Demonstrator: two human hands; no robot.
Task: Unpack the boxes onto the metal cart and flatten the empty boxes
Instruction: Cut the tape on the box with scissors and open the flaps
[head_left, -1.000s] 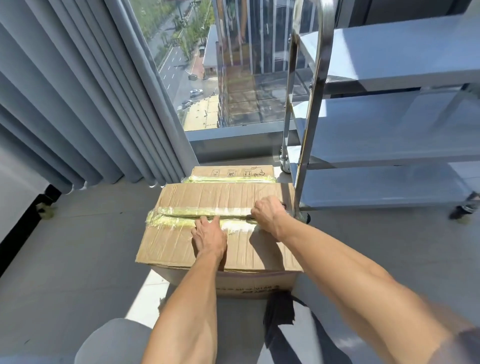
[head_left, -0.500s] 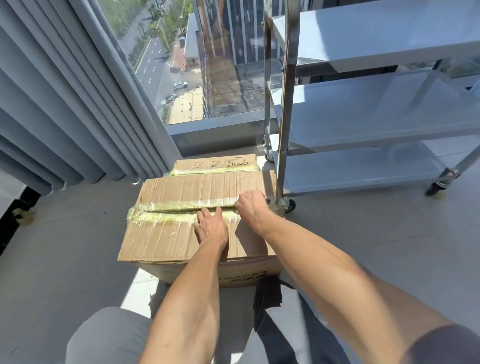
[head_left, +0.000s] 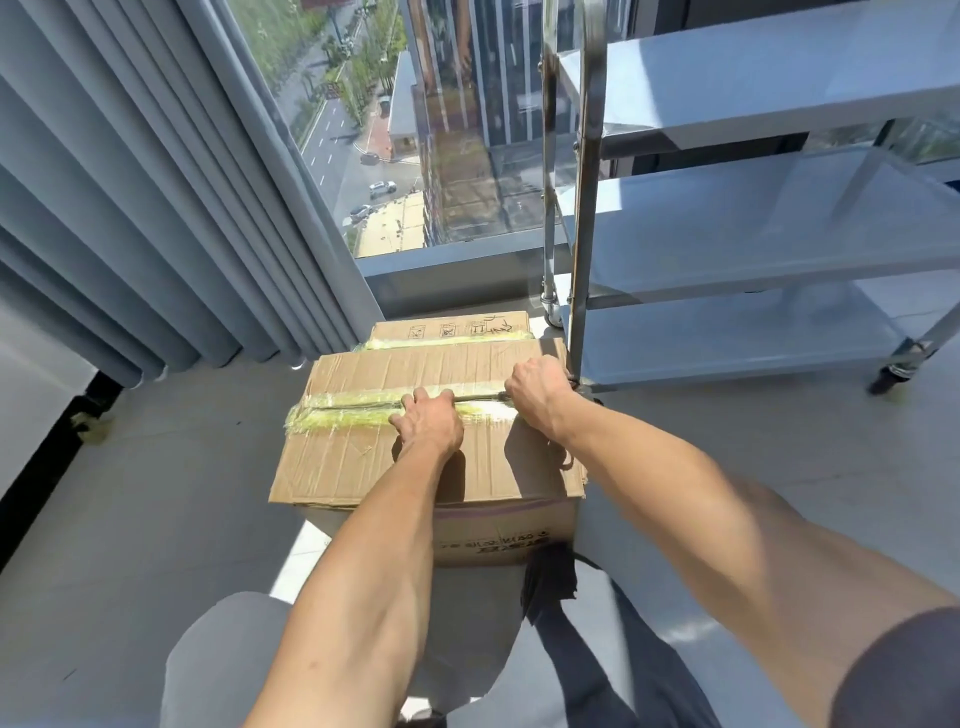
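A taped cardboard box (head_left: 363, 457) stands on the floor in front of my knees, with yellowish tape along its centre seam. My left hand (head_left: 430, 427) lies on the near flap, fingertips hooked into the seam. At the seam's right end my right hand (head_left: 537, 397) is curled round the flap edge. A dark gap shows in the seam between the two hands. A second taped box (head_left: 452, 328) sits right behind the first. The metal cart (head_left: 727, 244) stands to the right, its corner post touching the box's far right corner; its three shelves are bare.
Grey curtains (head_left: 130, 208) hang at the left and a floor-to-ceiling window (head_left: 415, 130) is straight ahead behind the boxes. A cart caster (head_left: 891, 375) rests on the grey floor at the right. My knees are at the bottom of the view.
My right hand has slid right along the seam, and a dark gap has opened between the hands. My left hand stays at the seam's middle.
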